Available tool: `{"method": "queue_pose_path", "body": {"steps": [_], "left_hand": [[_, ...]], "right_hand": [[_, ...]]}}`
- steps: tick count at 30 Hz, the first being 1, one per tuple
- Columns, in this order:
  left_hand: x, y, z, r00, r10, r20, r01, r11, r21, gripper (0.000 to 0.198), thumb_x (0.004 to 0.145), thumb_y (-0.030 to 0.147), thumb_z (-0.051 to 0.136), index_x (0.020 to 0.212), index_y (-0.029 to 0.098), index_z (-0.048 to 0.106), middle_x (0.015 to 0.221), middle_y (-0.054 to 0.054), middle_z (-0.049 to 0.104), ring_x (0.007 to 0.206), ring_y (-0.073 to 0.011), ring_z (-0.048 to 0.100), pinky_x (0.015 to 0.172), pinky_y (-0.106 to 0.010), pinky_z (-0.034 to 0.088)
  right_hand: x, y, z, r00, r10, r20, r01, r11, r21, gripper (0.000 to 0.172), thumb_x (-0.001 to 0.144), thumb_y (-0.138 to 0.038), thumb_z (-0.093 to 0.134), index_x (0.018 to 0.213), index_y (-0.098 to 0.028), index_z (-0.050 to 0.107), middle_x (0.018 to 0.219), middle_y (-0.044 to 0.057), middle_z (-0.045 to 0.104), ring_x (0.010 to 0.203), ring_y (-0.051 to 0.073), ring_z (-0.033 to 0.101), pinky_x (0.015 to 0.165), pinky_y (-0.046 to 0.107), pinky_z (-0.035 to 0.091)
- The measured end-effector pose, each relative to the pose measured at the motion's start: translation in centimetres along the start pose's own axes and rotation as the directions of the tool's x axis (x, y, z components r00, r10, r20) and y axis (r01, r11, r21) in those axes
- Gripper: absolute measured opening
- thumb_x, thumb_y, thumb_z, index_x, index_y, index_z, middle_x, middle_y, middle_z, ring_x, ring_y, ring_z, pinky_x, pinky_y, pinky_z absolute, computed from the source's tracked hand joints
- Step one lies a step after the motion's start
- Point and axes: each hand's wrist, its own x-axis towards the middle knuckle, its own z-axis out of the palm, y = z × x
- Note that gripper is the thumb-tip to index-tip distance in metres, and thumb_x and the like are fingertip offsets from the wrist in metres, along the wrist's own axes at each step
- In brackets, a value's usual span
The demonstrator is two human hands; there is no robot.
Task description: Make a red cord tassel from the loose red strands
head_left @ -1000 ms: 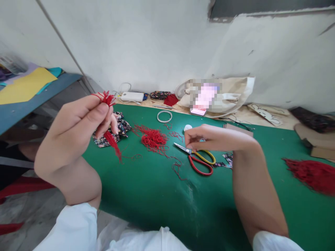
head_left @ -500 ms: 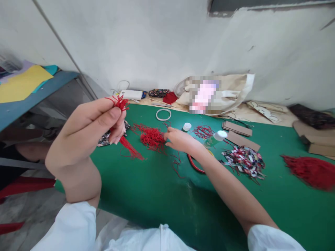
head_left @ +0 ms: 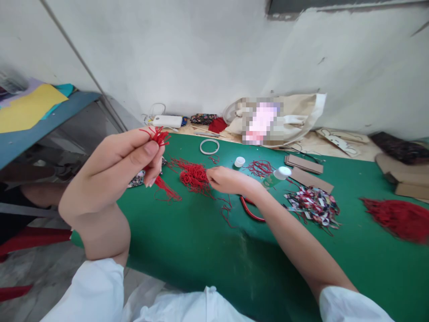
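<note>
The bunch (head_left: 161, 137) is fanning its short red ends just above the thumb and forefinger of the left hand (head_left: 115, 172), while its longer strands are hanging out below that hand, slanting away to its right. The left hand is clamping the bunch between thumb and forefinger, its other fingers curling in underneath. Right of it, the pile (head_left: 192, 175) of red thread is lying between the two hands, and the right hand (head_left: 225, 179) is resting at the pile's near-right edge, fingers bending in close; I cannot tell whether its hidden fingertips are gripping any thread. The step in hand seems to be picking thread from the pile while the bunch is being held aside; the next move is probably calling for drawing a strand free without dragging the tangle, and for a left pinch tight enough that no ends are slipping. Patterned cloth (head_left: 136, 180) is showing just behind the left hand. Beyond the right hand, a ring (head_left: 209, 146) and a cap (head_left: 239, 162) are lying; a red handle (head_left: 254, 218) is poking out beside its forearm, a bottle (head_left: 271, 180) is standing past its wrist, and scraps (head_left: 314, 205) are heaping farther right on the green table (head_left: 208, 259).
</note>
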Motion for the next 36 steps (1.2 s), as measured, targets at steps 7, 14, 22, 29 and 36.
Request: {"method": "queue_pose_path", "body": {"steps": [7,14,22,29,36], "left_hand": [[0.1,-0.6,0.1,0.999,0.012,-0.042,-0.012,1.0,0.006,0.03,0.095,0.036,0.05,0.069,0.021,0.052,0.055,0.0,0.051,0.053,-0.0107,0.05,0.053,-0.029,0.039],[0.3,-0.8,0.0,1.0,0.029,0.009,-0.029,0.999,0.038,0.026,0.096,0.036,0.048,0.074,0.023,0.053,0.057,0.002,0.05,0.054,-0.0107,0.051,0.051,-0.03,0.039],[0.3,-0.7,0.1,1.0,0.022,0.018,-0.023,0.998,0.061,0.029,0.096,0.037,0.048,0.072,0.023,0.052,0.056,0.002,0.051,0.054,-0.0106,0.05,0.051,-0.03,0.037],[0.3,-0.6,0.2,0.998,0.04,0.038,-0.043,0.996,0.072,0.028,0.098,0.037,0.045,0.074,0.023,0.052,0.056,0.003,0.05,0.055,-0.0105,0.05,0.052,-0.03,0.038],[0.3,-0.3,0.2,0.999,0.017,0.037,-0.02,0.995,0.096,0.031,0.098,0.039,0.045,0.072,0.021,0.051,0.057,0.002,0.05,0.055,-0.0102,0.05,0.053,-0.029,0.038]], "right_hand": [[-3.5,1.1,-3.6,0.898,-0.043,-0.438,0.286,0.815,0.505,0.008,0.09,-0.023,0.046,0.084,-0.018,0.048,0.086,0.004,0.067,0.077,0.01,0.062,0.07,0.022,0.046],[-5.3,1.8,-4.7,0.804,0.108,-0.584,0.401,0.627,0.668,0.016,0.09,-0.03,0.057,0.083,-0.019,0.046,0.067,-0.002,0.063,0.057,0.006,0.055,0.053,0.017,0.04],[-4.1,2.4,-4.2,0.901,0.092,-0.424,0.09,0.917,0.39,0.013,0.091,-0.028,0.049,0.085,-0.017,0.052,0.062,-0.004,0.054,0.055,0.007,0.043,0.057,0.02,0.032],[-2.6,4.3,-2.5,0.926,0.308,-0.218,-0.285,0.95,0.128,0.02,0.092,-0.021,0.045,0.102,-0.013,0.06,0.087,0.01,0.066,0.075,0.017,0.057,0.063,0.025,0.03],[-0.2,2.4,-0.3,0.972,0.192,-0.132,-0.182,0.98,0.083,0.022,0.094,-0.026,0.05,0.11,-0.017,0.063,0.116,0.01,0.063,0.101,0.022,0.062,0.077,0.026,0.04]]}}
